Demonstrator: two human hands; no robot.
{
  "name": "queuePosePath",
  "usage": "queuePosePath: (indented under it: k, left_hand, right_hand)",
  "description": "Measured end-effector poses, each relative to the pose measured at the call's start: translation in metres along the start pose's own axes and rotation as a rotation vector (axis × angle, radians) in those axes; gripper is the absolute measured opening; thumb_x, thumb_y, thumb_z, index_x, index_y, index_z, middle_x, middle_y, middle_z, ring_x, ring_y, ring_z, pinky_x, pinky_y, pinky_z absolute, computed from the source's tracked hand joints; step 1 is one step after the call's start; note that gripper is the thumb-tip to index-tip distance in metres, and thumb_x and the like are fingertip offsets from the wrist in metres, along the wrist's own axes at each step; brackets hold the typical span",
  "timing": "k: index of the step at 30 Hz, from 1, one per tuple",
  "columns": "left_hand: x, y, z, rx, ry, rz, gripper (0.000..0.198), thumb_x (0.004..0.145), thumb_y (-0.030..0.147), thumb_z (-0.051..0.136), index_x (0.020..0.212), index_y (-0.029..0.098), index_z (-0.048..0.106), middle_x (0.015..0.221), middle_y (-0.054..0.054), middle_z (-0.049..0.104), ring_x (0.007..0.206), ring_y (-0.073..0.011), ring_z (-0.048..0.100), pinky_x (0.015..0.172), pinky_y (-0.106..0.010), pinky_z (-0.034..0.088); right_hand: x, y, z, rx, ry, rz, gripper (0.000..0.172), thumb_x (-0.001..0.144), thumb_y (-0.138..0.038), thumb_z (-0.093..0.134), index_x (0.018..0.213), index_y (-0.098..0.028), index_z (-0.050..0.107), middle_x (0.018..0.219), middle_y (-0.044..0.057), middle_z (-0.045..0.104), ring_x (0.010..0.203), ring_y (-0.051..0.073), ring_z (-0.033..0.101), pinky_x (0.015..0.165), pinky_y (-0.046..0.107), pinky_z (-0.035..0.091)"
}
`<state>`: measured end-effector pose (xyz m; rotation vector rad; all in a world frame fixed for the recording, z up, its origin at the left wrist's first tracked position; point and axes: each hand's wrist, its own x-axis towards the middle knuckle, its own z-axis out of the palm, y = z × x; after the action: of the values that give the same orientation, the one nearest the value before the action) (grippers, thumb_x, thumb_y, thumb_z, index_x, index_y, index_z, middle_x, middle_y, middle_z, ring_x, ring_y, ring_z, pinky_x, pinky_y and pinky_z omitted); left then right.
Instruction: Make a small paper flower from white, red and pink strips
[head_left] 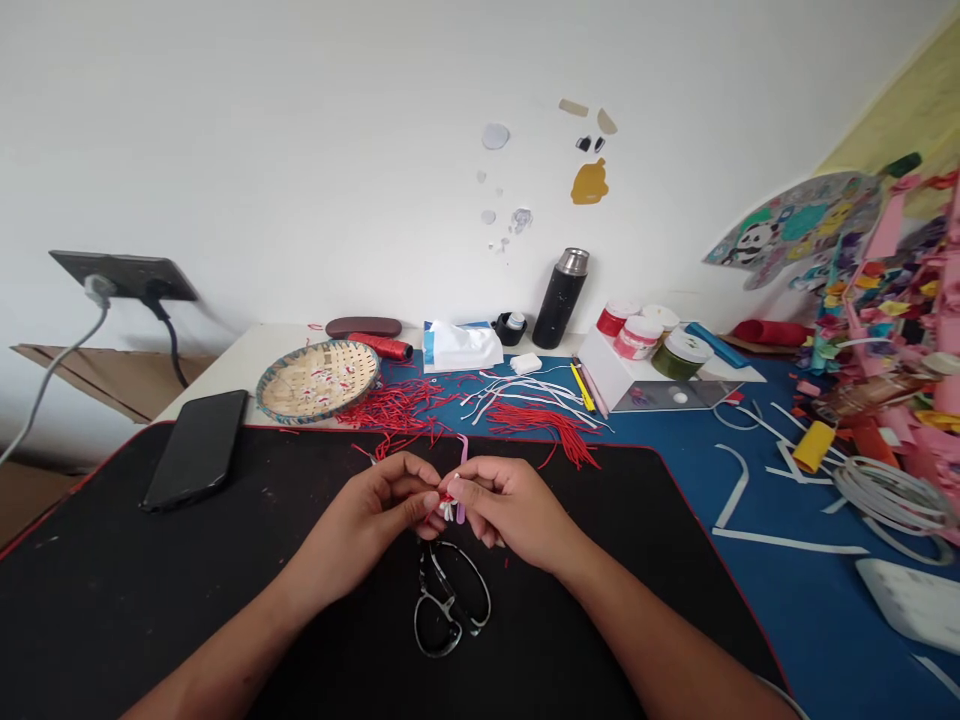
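My left hand (375,495) and my right hand (510,505) meet above a black desk mat (150,600), their fingertips pinching a small red and white bundle (448,503). A pink strip (462,480) stands up from it, and the fingers hide most of the bundle. Just below my hands, black-handled scissors (450,610) lie shut on the mat, untouched. Beyond my fingers, loose red cords (394,415) and a second red bunch (544,430) spread across the blue mat (450,395), next to thin white strips (525,395).
A woven bamboo basket (317,381) holding small red and white pieces sits back left, by a black phone (195,450). Along the wall stand a red thread spool (381,346), a tissue pack (461,347), a black thermos (560,298) and jars (637,335). A colourful paper pile (892,320) rises at right.
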<state>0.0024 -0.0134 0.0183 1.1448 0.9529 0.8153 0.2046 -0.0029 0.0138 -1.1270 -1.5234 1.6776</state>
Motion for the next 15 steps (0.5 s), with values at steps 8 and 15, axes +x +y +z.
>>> queuePosePath:
  k: [8, 15]
  left_hand:
    - [-0.0003, 0.0011, 0.0009, 0.040, 0.044, 0.053, 0.030, 0.084, 0.046, 0.080, 0.092, 0.020, 0.069, 0.077, -0.002, 0.074, 0.074, -0.0176, 0.068, 0.071, -0.029, 0.056]
    - [-0.0005, 0.0049, -0.0005, 0.099, 0.122, 0.037, 0.033, 0.080, 0.049, 0.082, 0.085, 0.020, 0.070, 0.074, -0.001, 0.073, 0.069, -0.0178, 0.068, 0.069, -0.029, 0.056]
  right_hand:
    - [0.0007, -0.0016, 0.0006, 0.020, -0.013, 0.005, 0.034, 0.097, -0.048, 0.061, 0.092, -0.015, 0.069, 0.058, -0.004, 0.057, 0.043, 0.006, 0.047, 0.042, 0.018, 0.033]
    - [0.0029, 0.0030, 0.0011, -0.006, 0.107, -0.060, 0.033, 0.097, -0.047, 0.060, 0.105, -0.016, 0.070, 0.061, -0.004, 0.059, 0.045, 0.008, 0.049, 0.045, 0.020, 0.036]
